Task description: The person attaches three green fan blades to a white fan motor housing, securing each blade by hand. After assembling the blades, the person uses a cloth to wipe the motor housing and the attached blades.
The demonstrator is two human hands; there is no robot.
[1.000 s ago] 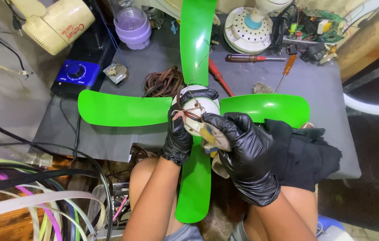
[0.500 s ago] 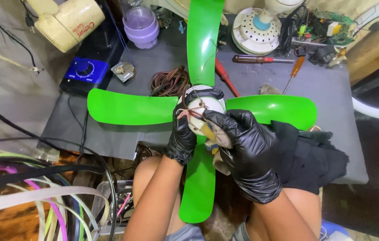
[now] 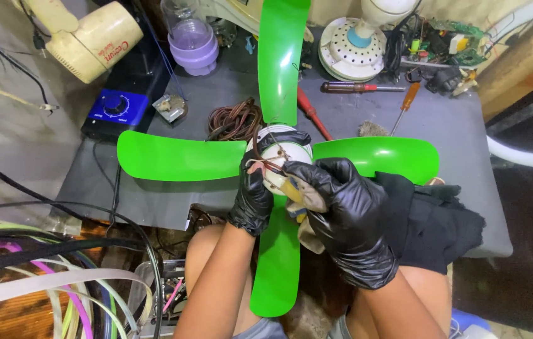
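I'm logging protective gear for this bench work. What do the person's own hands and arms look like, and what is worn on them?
Both hands wear glossy black disposable-type gloves: the left hand and the right hand. The gloves are thin, wrinkled at the knuckles and end just past the wrists. Above the cuffs both forearms are bare, with no sleeves, watch or bands visible. No markings show on the gloves.

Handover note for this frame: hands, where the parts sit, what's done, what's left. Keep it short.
Left hand, black glove, grips the fan hub from the side.
Right hand, black glove, holds a cloth against the hub, by the brown wires.
Green fan lies across the grey table edge, one blade over the lap.
Screwdrivers lie beyond the fan, untouched.
Done: hub exposed, wires out.
Left: cannot tell from this view; wires look loose.
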